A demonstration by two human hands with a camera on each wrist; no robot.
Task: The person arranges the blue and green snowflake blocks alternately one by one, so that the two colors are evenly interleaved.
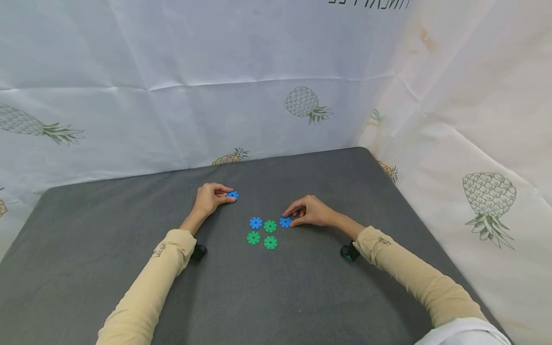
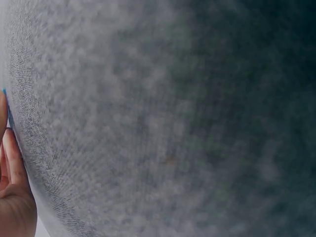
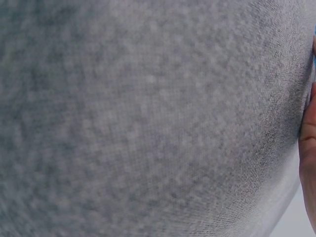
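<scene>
In the head view my left hand (image 1: 210, 197) pinches a blue notched disc (image 1: 233, 194) between thumb and fingers, at or just above the table. My right hand (image 1: 314, 211) has its thumb and fingertips at the edges of another blue notched disc (image 1: 284, 222), which lies beside the group. A third blue disc (image 1: 256, 223) lies left of a green notched disc (image 1: 270, 226). Two more green discs form the row below, one at left (image 1: 253, 237) and one at right (image 1: 270, 242). Both wrist views catch only part of the left hand (image 2: 17, 197) and right hand (image 3: 308, 148).
A dark grey cloth covers the table (image 1: 258, 297). White curtains with pineapple prints hang behind it (image 1: 172, 120) and along the right side (image 1: 431, 191). Dark wrist devices sit under the left cuff (image 1: 199, 252) and the right cuff (image 1: 350, 252).
</scene>
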